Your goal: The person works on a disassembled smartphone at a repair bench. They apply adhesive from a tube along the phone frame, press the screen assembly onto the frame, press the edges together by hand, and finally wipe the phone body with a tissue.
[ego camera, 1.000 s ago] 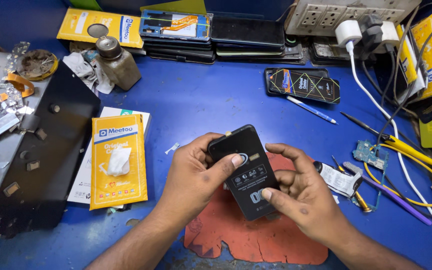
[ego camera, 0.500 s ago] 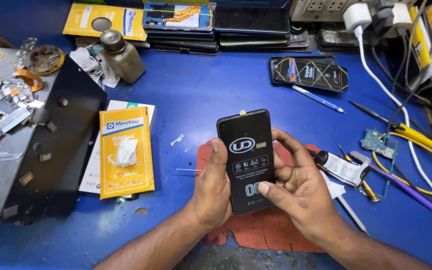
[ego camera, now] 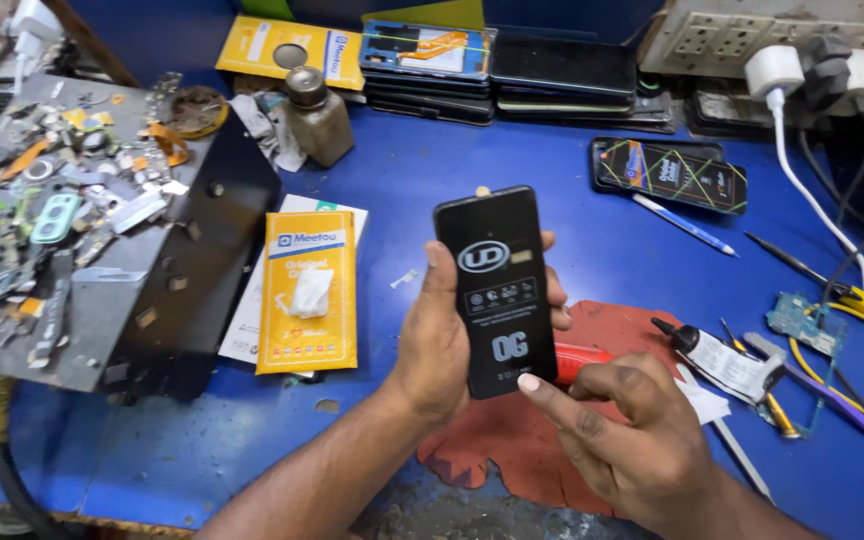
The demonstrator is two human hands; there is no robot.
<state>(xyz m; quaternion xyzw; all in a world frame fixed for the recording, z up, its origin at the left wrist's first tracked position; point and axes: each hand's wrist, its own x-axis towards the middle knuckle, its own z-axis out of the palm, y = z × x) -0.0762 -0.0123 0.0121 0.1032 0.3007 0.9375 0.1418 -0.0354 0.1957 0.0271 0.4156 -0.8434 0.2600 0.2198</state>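
Note:
My left hand (ego camera: 437,350) holds a black phone (ego camera: 497,285) upright by its edges, screen toward me, with white printed markings on a film over the glass. My right hand (ego camera: 622,435) is below and to the right, its index fingertip touching the phone's lower right corner. Both hands hover over a worn red mat (ego camera: 522,450) on the blue table (ego camera: 432,190). A red-handled tool (ego camera: 582,360) lies on the mat just behind the phone.
A yellow packet (ego camera: 307,290) lies left of the hands. A black box (ego camera: 102,260) topped with small parts stands at far left. A glue tube (ego camera: 717,355), tools and yellow wires sit at right. A small bottle (ego camera: 317,115), stacked phones (ego camera: 492,65) and a power strip (ego camera: 752,30) line the back.
The phone has been raised and tilted upright, screen facing me. My right hand slid from the phone's side down to its lower right corner. The view has shifted closer.

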